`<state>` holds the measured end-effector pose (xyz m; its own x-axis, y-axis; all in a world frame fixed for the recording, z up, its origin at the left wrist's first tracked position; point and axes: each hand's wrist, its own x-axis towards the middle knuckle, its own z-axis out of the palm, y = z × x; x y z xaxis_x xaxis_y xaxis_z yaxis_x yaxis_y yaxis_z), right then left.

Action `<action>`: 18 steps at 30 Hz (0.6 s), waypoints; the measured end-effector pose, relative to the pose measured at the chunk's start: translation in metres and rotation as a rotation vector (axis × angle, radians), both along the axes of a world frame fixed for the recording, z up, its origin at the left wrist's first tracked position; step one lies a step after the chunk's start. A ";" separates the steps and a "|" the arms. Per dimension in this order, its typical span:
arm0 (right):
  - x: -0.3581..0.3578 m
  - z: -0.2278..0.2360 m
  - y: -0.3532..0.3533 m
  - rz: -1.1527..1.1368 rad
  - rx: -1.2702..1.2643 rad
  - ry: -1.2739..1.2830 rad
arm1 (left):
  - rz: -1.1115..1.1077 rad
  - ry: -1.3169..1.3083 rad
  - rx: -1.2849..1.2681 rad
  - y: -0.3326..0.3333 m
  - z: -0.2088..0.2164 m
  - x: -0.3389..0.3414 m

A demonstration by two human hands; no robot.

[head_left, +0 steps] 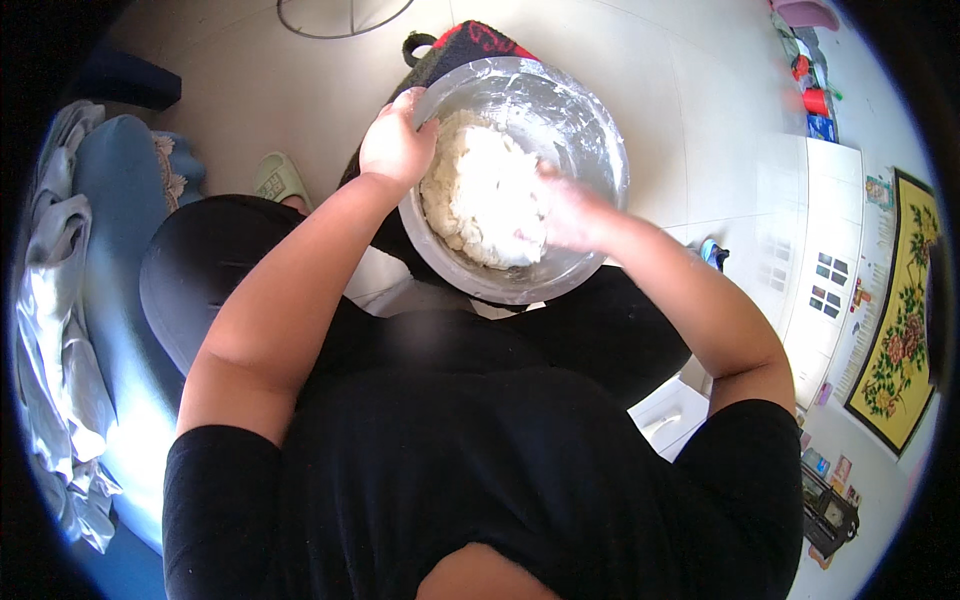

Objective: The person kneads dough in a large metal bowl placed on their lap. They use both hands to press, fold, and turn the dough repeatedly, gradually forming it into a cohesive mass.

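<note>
A metal bowl [585, 120] with flour smeared on its inner wall sits in front of me, between my legs. Inside it lies a large, lumpy mass of pale dough [480, 195], brightly lit in the middle. My left hand [400, 148] is closed on the bowl's left rim, thumb over the inner side. On the right, my right hand [575, 208] reaches into the bowl against the dough's right side. Motion blurs its fingers, and the dough partly hides them, so their grip is unclear.
Under the bowl's far left side is a dark, red-patterned cloth-covered support [460, 45]. A blue sofa [125, 190] with grey fabric stands at left. A green slipper [280, 178] is near my left leg. White cabinets [825, 260] and a framed flower picture [900, 320] are at right.
</note>
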<state>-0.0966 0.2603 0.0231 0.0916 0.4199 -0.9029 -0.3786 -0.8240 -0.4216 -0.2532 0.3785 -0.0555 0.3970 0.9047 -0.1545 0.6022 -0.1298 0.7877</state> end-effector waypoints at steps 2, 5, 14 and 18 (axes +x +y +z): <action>0.007 -0.038 -0.018 0.451 -0.069 -0.337 | -0.023 -0.033 -0.003 0.002 0.002 0.002; -0.021 -0.009 -0.002 1.510 0.378 -0.900 | -0.010 -0.042 0.004 0.001 -0.001 -0.001; -0.050 -0.074 0.047 2.291 0.148 -1.026 | -0.056 -0.027 0.024 -0.001 0.005 -0.004; -0.056 -0.085 0.047 2.131 0.073 -1.354 | -0.063 -0.026 0.060 0.002 0.000 -0.002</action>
<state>-0.1524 0.3077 -0.0621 -0.0516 0.6751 -0.7359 0.8452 0.4220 0.3279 -0.2550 0.3805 -0.0553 0.4569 0.8850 -0.0898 0.5707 -0.2142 0.7927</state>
